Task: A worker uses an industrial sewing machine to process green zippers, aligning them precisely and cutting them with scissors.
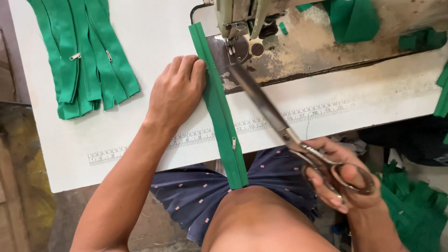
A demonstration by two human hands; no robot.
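Head view: your left hand lies flat, fingers extended, pressing the green zipper strip onto the white desk beside the sewing machine. Your right hand is closed around the scissors, blades angled toward the strip.

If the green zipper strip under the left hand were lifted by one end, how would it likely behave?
Probably floppy: the green zipper strip already droops over the table edge toward the lap. Likely light, since only the left hand fingertips pin it flat. Its small metal slider might weight that end slightly.
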